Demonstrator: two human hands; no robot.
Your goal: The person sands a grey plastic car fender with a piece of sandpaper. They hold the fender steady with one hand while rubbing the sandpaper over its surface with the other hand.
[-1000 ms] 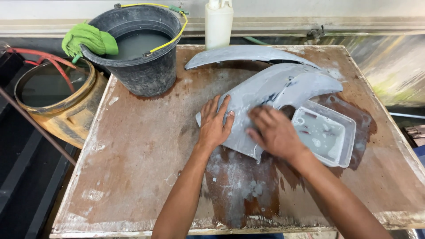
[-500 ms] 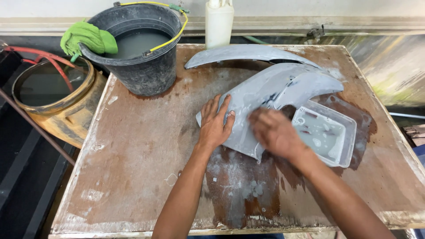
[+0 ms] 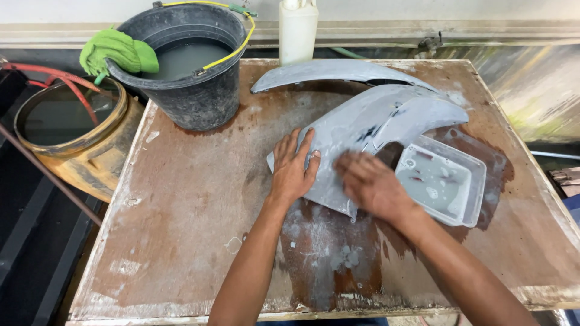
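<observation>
Now the grey fender (image 3: 368, 130) lies on the wet desk (image 3: 181, 205), its near edge under both hands. Left hand (image 3: 294, 169) is spread flat, fingers pressed on the fender's left end. Right hand (image 3: 370, 184) lies palm-down on the lower edge just beside the clear tray (image 3: 444, 181); it is blurred, so whether it pinches anything I cannot tell. Since a second ago the right hand has slid slightly left; the left has stayed put.
</observation>
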